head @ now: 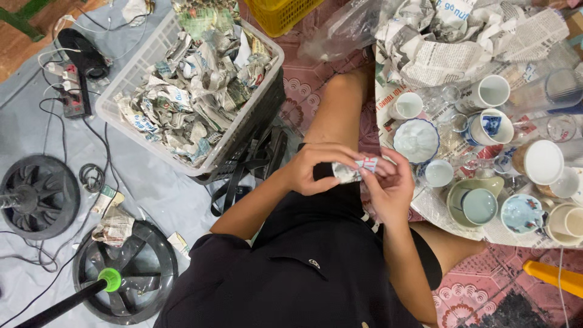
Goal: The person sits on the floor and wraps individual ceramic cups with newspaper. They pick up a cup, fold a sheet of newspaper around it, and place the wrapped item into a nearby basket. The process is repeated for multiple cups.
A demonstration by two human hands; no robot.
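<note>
White basket of crumpled newspaper wads at sheet's far edge. Low table, newspaper-covered, crowded with ceramic cups, bowls. Left hand, right hand both pinch small newspaper-wrapped bundle over lap, just off table's near-left edge. Bundle likely light, paper soft, contents probably fragile; hold around middle, not loose paper ends.

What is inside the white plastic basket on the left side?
The white plastic basket is filled to the rim with crumpled newspaper bundles. What the paper wraps, if anything, and the basket's bottom are covered, so they cannot be seen.
</note>
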